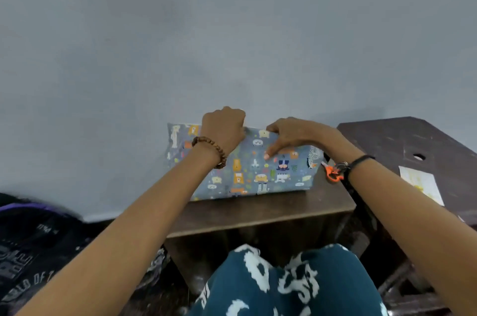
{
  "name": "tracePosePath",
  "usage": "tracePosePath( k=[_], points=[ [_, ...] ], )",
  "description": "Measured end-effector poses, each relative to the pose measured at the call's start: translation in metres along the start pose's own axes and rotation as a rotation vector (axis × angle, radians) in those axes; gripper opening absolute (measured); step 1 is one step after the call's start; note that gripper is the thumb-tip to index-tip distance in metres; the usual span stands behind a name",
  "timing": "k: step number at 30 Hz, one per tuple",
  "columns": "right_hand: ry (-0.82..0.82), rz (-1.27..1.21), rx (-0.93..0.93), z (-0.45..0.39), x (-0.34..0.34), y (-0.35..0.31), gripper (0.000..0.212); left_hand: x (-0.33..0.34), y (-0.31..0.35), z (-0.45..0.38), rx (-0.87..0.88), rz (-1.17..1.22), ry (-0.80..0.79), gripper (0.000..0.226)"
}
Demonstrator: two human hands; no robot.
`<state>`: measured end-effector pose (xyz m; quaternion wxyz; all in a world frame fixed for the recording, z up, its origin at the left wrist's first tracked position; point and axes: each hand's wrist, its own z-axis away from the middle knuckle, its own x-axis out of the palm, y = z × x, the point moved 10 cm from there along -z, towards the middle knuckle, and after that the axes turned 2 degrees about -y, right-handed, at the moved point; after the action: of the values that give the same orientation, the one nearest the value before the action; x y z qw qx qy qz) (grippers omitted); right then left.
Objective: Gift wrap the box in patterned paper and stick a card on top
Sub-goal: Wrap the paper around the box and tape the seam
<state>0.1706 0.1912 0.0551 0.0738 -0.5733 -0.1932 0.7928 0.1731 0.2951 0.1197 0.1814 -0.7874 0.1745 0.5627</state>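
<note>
While hands grip wrapped box [247, 168], card [420, 184] lies right.

Both forearms are bare, with no sleeves in view. The left hand [224, 128] has a bracelet of round brown wooden beads [210, 149] at the wrist. The right hand [291, 137] has a thin black band [360, 161] on the wrist and, beside it, an orange and black knotted tie [334, 173]. The lap is covered by dark teal cloth [284, 282] printed with white blotchy shapes.
</note>
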Motion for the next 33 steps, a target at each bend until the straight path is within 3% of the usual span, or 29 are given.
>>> tracePosePath(
  k=[4, 6, 9, 13, 15, 18, 21, 24, 26, 29, 33],
  points=[
    [0.095, 0.028, 0.0, -0.053, -0.02, 0.014, 0.034, 0.0, -0.014, -0.004, -0.086, 0.159, 0.196, 0.029],
    [0.111, 0.08, -0.001, -0.078, -0.018, 0.021, 0.034, 0.014, -0.016, 0.005, -0.098, 0.346, 0.239, 0.023],
    [0.109, 0.072, -0.002, -0.111, -0.005, 0.036, 0.039, 0.062, -0.016, 0.027, -0.188, 0.582, 0.152, 0.012],
    [0.012, -0.025, 0.051, -0.136, 0.024, 0.058, 0.039, 0.143, -0.015, 0.065, -0.442, 0.901, -0.03, 0.01],
    [-0.054, -0.064, 0.087, -0.143, 0.038, 0.07, 0.018, 0.162, -0.01, 0.078, -0.507, 0.911, -0.04, 0.018],
    [-0.094, -0.129, 0.112, -0.145, 0.052, 0.081, 0.063, 0.165, -0.005, 0.086, -0.541, 0.857, -0.028, 0.028],
    [-0.047, -0.239, 0.129, -0.141, 0.059, 0.087, 0.061, 0.169, -0.002, 0.086, -0.557, 0.834, -0.047, 0.045],
    [-0.01, -0.368, 0.156, -0.128, 0.068, 0.091, 0.074, 0.174, -0.007, 0.089, -0.637, 0.875, -0.076, 0.055],
    [0.032, -0.45, 0.152, -0.115, 0.072, 0.087, 0.065, 0.177, -0.009, 0.094, -0.693, 0.982, -0.087, 0.06],
    [0.131, -0.599, 0.142, -0.09, 0.082, 0.081, 0.034, 0.179, -0.01, 0.1, -0.743, 1.077, -0.093, 0.069],
    [0.236, -0.767, 0.17, -0.058, 0.103, 0.081, 0.027, 0.185, -0.009, 0.104, -0.763, 1.066, -0.138, 0.076]
  ],
)
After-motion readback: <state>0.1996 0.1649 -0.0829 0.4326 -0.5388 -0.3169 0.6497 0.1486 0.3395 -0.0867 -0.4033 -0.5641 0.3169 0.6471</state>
